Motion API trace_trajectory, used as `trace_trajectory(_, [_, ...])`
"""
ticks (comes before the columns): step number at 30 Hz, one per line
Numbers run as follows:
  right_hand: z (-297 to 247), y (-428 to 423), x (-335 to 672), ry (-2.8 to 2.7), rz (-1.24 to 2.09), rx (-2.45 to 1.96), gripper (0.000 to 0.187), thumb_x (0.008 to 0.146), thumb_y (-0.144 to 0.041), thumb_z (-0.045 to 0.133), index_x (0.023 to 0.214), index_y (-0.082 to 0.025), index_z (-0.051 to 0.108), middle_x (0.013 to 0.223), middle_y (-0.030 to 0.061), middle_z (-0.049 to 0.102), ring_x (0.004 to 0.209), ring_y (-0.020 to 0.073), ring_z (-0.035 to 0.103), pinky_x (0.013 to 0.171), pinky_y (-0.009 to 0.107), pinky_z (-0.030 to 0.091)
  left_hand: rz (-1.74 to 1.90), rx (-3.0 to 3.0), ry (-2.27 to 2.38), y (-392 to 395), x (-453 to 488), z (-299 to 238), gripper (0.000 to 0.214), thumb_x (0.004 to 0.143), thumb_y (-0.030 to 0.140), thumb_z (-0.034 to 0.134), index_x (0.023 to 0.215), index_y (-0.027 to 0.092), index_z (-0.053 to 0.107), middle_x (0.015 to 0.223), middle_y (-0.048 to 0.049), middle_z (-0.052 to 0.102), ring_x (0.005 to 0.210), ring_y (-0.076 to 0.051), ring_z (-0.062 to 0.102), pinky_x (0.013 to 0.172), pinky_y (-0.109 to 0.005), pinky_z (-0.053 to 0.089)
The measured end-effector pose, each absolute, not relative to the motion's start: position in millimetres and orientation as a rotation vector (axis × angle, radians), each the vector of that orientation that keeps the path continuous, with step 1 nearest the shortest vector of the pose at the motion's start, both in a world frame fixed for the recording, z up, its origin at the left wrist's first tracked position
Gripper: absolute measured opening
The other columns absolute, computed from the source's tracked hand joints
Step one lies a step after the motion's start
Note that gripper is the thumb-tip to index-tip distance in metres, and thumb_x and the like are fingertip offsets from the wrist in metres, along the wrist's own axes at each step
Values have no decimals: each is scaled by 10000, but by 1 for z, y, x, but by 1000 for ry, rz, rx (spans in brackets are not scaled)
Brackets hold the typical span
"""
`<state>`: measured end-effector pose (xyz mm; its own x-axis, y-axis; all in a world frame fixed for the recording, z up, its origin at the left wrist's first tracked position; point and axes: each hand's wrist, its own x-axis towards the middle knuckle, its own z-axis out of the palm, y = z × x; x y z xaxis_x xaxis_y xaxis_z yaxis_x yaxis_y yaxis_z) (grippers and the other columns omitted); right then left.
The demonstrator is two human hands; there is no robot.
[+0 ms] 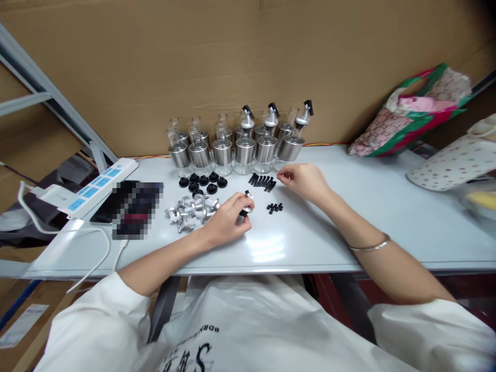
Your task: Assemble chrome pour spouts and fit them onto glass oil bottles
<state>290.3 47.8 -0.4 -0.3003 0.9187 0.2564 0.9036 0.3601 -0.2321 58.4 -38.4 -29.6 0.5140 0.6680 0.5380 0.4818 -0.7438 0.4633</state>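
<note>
My left hand [228, 219] rests on the pale table [349, 217] with its fingers closed round a small silver and black pourer spout [245, 204]. Just left of it lies a heap of silver spout parts [189, 213]. My right hand [304, 181] hovers further back, its fingertips pinched beside a row of black clips [262, 181]; what it pinches, if anything, is too small to see. A small cluster of black beads [274, 208] lies between my hands. Black round caps [202, 183] sit behind the silver heap.
Several glass bottles with steel bands [236, 147] stand along the cardboard wall; three on the right carry spouts. A white and blue power strip [95, 186] and a dark phone [116, 201] lie at the left. A patterned bag [411, 113] lies at the right.
</note>
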Motion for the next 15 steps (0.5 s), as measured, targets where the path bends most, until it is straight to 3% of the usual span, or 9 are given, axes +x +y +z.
trace_trajectory(10, [-15,52,283,-2192,171,-1800,225,768,-299,559,854,-184,732,808,68,731,721,221,641,578,280,398,1001,2584,1041,-39,58,-30,328,649,4,403,913,190,461,915,-45,553,859,-177,534,784,-301,400])
trace_trajectory(15, [-15,51,284,-2179,169,-1793,193,740,-254,560,815,-178,721,773,70,722,707,217,636,564,279,396,1016,2597,1081,-39,59,-28,247,702,65,470,916,189,466,926,-49,558,877,-189,536,798,-316,392])
